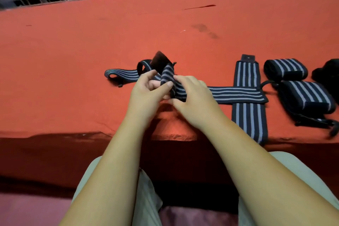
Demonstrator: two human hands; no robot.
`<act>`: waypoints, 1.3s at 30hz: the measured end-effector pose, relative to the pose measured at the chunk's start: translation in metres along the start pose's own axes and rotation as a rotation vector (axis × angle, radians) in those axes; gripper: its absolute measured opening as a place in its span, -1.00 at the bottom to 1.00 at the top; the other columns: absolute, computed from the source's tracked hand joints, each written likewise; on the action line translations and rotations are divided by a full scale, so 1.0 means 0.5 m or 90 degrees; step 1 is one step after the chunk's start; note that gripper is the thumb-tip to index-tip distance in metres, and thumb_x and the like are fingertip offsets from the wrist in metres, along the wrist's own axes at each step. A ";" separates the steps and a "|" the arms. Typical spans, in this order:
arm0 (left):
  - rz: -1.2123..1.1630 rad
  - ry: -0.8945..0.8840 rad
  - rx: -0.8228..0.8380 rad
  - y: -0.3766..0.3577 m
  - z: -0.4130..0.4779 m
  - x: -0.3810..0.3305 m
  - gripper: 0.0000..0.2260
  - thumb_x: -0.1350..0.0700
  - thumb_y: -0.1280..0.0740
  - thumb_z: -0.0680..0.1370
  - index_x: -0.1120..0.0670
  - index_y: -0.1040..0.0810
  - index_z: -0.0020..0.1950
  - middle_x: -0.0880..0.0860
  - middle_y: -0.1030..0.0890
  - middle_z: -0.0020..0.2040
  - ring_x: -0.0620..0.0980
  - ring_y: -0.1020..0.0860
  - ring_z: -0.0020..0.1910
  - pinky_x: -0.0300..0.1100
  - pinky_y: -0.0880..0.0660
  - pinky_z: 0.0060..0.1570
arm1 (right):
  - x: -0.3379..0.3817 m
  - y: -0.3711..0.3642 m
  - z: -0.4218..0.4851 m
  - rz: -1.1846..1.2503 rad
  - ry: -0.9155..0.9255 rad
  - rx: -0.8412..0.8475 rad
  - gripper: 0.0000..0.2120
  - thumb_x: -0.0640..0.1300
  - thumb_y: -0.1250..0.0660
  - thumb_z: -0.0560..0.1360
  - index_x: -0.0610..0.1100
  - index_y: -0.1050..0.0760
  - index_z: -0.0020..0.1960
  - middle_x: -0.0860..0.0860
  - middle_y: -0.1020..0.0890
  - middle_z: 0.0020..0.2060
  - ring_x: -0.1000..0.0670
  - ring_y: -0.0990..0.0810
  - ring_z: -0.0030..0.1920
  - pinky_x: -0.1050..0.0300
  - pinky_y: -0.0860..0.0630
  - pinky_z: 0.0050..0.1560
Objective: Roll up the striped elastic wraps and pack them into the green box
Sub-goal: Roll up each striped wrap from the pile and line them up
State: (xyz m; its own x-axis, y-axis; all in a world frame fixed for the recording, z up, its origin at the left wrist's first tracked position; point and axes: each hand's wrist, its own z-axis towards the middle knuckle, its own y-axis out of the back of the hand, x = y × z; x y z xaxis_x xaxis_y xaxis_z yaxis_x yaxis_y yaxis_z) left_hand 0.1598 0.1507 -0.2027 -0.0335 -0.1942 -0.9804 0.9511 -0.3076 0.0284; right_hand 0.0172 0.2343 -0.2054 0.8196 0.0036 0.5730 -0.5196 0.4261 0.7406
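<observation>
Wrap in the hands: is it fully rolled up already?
No: the left hand and right hand pinch the wrap near one end, while a long flat stretch lies on the table.

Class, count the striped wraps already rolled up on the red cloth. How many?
2. One rolled wrap lies far right on the red cloth; the second rolled wrap lies just nearer the person. Others may be hidden beyond the right edge.

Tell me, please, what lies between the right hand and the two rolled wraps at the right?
In the head view, an unrolled striped wrap lies flat there, crossed by the strip trailing from the right hand.
</observation>
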 end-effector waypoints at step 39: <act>0.129 -0.161 -0.306 0.037 0.016 -0.034 -0.83 0.14 -0.42 0.59 0.05 -0.51 0.14 -0.05 -0.72 0.01 -0.20 -0.67 -0.02 -0.18 -0.59 0.13 | -0.065 0.127 -0.052 0.394 -0.201 -0.099 -0.76 -0.16 -0.30 0.71 0.04 -0.68 0.25 0.16 -0.66 -0.27 0.12 -0.62 -0.20 -0.10 -0.67 0.14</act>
State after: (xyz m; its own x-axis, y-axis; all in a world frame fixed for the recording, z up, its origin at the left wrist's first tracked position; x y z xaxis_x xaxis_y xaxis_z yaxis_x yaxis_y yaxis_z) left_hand 0.1756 0.1411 -0.1839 0.1469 -0.4400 -0.8859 0.9769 0.2049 0.0603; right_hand -0.0363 0.2845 -0.1861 0.2638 0.0337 0.9640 -0.8073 0.5547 0.2015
